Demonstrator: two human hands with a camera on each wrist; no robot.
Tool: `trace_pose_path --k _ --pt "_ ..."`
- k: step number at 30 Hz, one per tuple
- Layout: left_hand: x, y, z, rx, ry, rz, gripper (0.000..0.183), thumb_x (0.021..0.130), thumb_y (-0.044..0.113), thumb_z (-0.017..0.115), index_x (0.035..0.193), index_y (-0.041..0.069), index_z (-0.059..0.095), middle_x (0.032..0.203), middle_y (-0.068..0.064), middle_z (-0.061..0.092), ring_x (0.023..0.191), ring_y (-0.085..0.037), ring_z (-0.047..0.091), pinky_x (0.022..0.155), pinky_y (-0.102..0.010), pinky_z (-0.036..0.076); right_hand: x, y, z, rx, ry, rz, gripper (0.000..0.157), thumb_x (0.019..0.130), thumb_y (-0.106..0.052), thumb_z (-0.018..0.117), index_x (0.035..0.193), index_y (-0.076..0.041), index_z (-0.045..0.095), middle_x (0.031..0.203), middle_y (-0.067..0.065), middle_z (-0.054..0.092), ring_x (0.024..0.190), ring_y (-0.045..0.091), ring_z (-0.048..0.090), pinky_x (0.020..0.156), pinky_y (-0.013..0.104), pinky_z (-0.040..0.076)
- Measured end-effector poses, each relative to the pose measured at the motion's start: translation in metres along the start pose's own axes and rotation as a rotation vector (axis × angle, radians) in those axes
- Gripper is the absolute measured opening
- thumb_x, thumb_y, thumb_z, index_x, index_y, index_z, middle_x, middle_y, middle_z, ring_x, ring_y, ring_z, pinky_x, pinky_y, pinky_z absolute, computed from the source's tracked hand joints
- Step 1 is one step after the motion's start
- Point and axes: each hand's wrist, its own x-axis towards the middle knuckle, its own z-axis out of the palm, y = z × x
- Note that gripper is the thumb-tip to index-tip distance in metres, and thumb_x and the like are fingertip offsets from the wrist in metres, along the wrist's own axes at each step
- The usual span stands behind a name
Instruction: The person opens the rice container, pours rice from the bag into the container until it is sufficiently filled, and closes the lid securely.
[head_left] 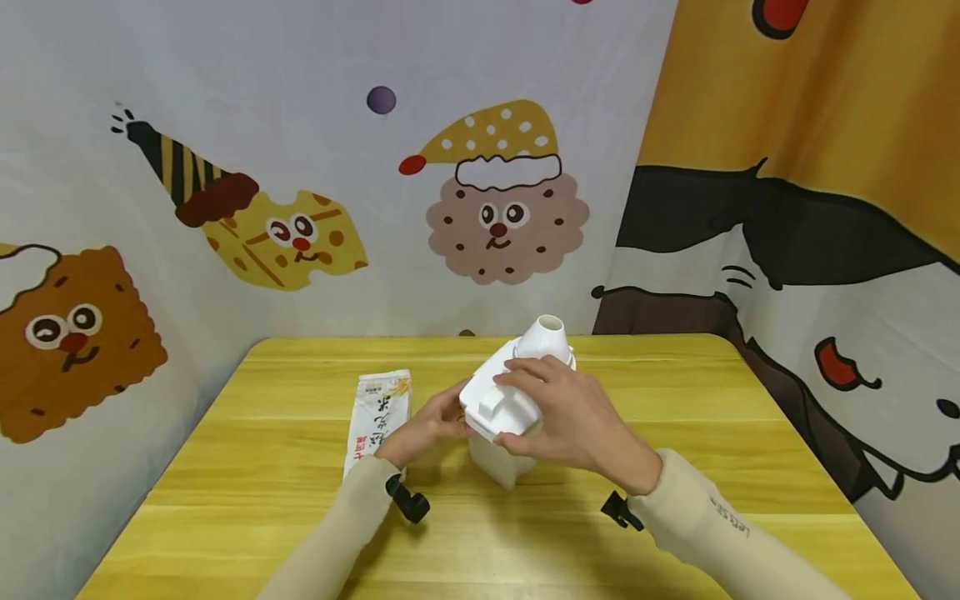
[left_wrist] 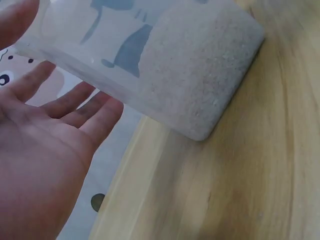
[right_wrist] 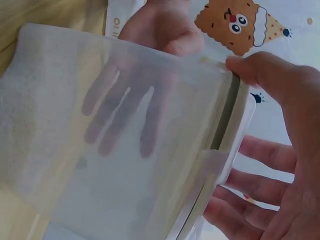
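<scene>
A translucent storage container [head_left: 497, 458] with pale, rice-like grains [left_wrist: 200, 75] in its lower part stands at the middle of the table. Its white lid [head_left: 483, 383] carries a cone-shaped spout [head_left: 544, 340] at the far end. My left hand [head_left: 429, 431] holds the container's side, its fingers spread along the wall and visible through it in the right wrist view. From the other side my right hand [head_left: 566, 412] grips the lid, thumb at the near edge and fingers over the top. Whether the lid is fastened I cannot tell.
A white printed packet [head_left: 382, 412] lies on the wooden table [head_left: 277, 467], left of the container and partly behind my left forearm. Behind the table hangs a cartoon-printed cloth [head_left: 322, 150]. The table's far edge lies just beyond the container.
</scene>
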Motion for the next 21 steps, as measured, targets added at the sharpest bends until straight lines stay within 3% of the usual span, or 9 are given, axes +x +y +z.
trace_pose_path --k 5,10,15,21 --pt "-0.004 0.0 0.0 0.021 0.031 0.01 0.078 0.097 0.012 0.064 0.164 0.014 0.025 0.167 -0.012 0.033 0.15 -0.035 0.038 0.112 -0.03 0.046 0.0 0.002 0.0 0.007 -0.012 -0.014 0.067 0.072 -0.057 0.088 0.126 -0.022 0.069 0.133 0.003 0.067 0.115 0.021 0.064 0.064 0.03 0.059" --pt "-0.011 0.005 0.008 0.035 0.092 0.048 0.072 0.097 0.014 0.069 0.16 0.015 0.034 0.162 -0.014 0.04 0.146 -0.034 0.043 0.111 -0.034 0.05 -0.001 0.013 -0.009 0.105 -0.075 -0.043 0.065 0.074 -0.051 0.09 0.128 -0.022 0.068 0.14 0.002 0.062 0.125 0.022 0.061 0.083 0.035 0.062" --pt "-0.019 0.009 0.023 0.089 0.205 0.052 0.081 0.09 0.011 0.079 0.158 0.021 0.037 0.158 -0.008 0.045 0.144 -0.03 0.045 0.114 -0.042 0.049 0.0 0.024 -0.018 0.187 -0.115 -0.05 0.064 0.075 -0.04 0.092 0.13 -0.022 0.067 0.147 0.002 0.055 0.136 0.027 0.052 0.097 0.042 0.06" --pt "-0.022 0.009 0.046 0.208 0.354 0.029 0.094 0.08 0.017 0.089 0.157 0.025 0.036 0.151 -0.003 0.051 0.138 -0.028 0.05 0.113 -0.053 0.048 0.0 0.043 -0.022 0.186 -0.058 -0.062 0.073 0.07 -0.036 0.096 0.133 -0.019 0.064 0.156 0.006 0.045 0.145 0.033 0.038 0.1 0.052 0.057"
